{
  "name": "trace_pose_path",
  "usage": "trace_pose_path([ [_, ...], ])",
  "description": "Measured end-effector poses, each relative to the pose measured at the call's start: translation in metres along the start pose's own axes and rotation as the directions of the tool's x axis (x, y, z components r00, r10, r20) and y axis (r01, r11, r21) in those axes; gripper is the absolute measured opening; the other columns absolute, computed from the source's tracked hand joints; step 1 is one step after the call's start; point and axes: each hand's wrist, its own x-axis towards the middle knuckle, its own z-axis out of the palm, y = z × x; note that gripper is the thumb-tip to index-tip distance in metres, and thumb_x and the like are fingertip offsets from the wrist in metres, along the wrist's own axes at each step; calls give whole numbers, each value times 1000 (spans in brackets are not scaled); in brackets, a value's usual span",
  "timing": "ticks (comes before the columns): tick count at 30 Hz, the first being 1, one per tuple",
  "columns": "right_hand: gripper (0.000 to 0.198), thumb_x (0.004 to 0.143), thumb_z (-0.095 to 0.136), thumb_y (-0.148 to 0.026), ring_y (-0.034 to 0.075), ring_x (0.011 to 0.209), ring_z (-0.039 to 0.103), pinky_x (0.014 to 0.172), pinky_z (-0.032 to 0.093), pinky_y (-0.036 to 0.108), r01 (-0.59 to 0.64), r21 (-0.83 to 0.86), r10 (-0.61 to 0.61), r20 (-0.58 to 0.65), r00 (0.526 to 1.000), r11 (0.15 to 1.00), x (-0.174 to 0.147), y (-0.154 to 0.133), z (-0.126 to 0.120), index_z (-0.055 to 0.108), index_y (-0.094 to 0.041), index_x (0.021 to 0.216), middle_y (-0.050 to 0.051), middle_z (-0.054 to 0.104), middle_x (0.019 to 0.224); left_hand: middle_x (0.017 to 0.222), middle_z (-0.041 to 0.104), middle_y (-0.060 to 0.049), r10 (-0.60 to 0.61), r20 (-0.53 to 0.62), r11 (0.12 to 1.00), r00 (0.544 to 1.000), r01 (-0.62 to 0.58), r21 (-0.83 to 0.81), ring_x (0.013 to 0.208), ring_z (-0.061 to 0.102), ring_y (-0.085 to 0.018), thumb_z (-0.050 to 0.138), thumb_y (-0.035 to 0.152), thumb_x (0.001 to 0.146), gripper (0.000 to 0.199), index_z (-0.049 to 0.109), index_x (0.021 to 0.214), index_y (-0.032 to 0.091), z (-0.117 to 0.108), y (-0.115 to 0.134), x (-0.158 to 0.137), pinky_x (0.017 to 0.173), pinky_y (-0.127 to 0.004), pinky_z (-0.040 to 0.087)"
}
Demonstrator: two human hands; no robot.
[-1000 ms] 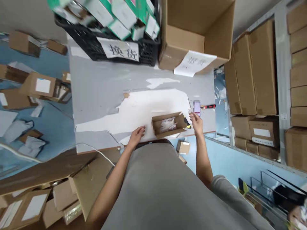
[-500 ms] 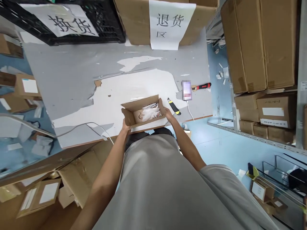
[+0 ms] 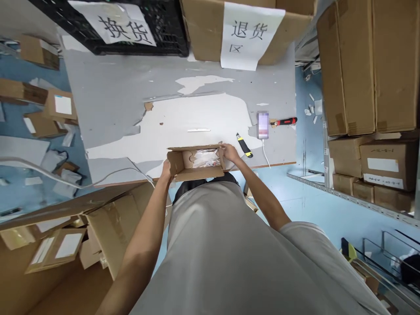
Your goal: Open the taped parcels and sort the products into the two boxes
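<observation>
Between my hands is a small open cardboard box at the table's front edge. Inside it, toward the right, lies crumpled whitish wrapping; what it covers I cannot make out. My left hand is closed on the box's left end. At the right end, my right hand grips the upper corner with bent fingers. A yellow and black utility knife rests on the table just right of my right hand.
On the worn table are a phone with a white cable and a red-handled cutter. A black crate and a labelled carton stand at the back. A large open carton is at left front; shelves of boxes stand right.
The box has come down closer to my body and tilted, so its far wall shows less. My right hand has moved up to its far right corner. The whole view has shifted slightly.
</observation>
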Motion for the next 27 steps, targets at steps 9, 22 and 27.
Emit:
trace_pose_path([
  [9,49,109,76,-24,38,146,64,124,59,52,218,-515,-156,162,974,829,101,-84,3,75,-11,156,22,69,161,169,70,-20,303,40,953,952,-302,-19,162,62,-40,71,90,97,85,80,149,23,-34,51,-31,134,-58,51],
  [22,28,120,59,-38,24,100,74,99,66,40,343,-267,-400,-200,894,900,-10,-97,-47,81,-22,127,10,79,128,145,82,-18,426,291,863,857,-481,155,141,74,-39,86,82,88,69,87,121,22,-28,64,-43,126,-54,57],
  [27,32,121,62,-49,25,104,76,99,66,38,430,-179,-460,-198,865,885,-120,-106,-42,85,-30,133,8,79,124,131,87,-13,444,182,867,877,-472,161,123,77,-32,82,62,96,49,86,121,20,-14,69,-23,120,-45,58],
])
